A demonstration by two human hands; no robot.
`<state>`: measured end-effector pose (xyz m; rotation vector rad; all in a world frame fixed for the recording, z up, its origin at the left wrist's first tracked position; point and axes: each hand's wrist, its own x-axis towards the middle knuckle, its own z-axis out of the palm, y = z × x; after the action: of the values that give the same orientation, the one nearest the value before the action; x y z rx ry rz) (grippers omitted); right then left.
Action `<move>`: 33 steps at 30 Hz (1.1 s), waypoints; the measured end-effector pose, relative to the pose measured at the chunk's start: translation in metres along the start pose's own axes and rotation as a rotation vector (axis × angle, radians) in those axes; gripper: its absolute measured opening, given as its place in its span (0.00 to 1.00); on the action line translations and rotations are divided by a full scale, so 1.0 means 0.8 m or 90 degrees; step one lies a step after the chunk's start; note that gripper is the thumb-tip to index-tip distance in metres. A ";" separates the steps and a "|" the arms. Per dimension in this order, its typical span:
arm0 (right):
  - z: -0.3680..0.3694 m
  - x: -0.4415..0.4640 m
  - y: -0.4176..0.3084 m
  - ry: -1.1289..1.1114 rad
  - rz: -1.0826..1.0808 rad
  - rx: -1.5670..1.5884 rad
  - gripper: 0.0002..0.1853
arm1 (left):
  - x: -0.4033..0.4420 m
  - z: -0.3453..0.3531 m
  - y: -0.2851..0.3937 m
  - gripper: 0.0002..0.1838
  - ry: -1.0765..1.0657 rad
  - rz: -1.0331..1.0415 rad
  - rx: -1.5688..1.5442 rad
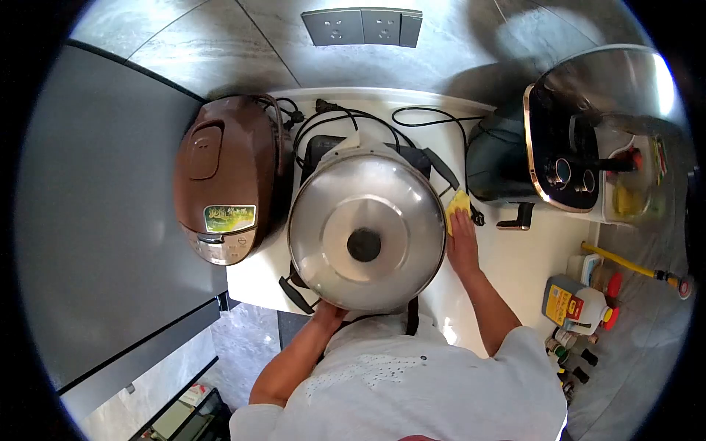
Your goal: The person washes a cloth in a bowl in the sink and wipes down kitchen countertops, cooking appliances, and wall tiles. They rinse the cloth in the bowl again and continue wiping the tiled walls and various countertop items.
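A large steel pot with a domed lid (331, 213) and a black knob (364, 245) stands in front of me on a black base (318, 149). Its dark side handles, one handle (442, 170) at upper right and another handle (296, 295) at lower left, stick out from under the lid. My right hand (462, 239) is beside the pot's right edge, its fingers pressed on a yellow cloth (458, 205). At the pot's near edge is my left hand (331, 314); its fingers are hidden beneath the rim, so its grip cannot be made out.
To the left is a brown rice cooker (213, 162). A black air fryer (562, 147) occupies the right back. Black cords (353, 112) run behind the pot, below wall sockets (362, 27). Several bottles and a jug (570, 305) line the right side of the white counter (515, 257).
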<state>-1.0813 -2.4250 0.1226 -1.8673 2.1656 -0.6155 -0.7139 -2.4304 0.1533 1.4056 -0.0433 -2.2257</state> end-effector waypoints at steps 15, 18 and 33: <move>0.011 0.026 -0.020 0.043 0.053 -0.109 0.33 | 0.053 0.053 0.054 0.22 0.025 -0.006 0.095; 0.010 -0.026 -0.069 0.005 0.074 -0.146 0.32 | 0.050 0.022 0.064 0.23 0.039 -0.129 0.095; 0.030 -0.198 -0.128 -0.015 0.053 -0.123 0.35 | -0.104 -0.228 0.082 0.20 0.186 -0.039 0.094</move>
<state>-0.9525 -2.2850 0.1299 -1.8523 2.3472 -0.3782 -0.5043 -2.4092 0.1566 1.8218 -0.0651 -2.0772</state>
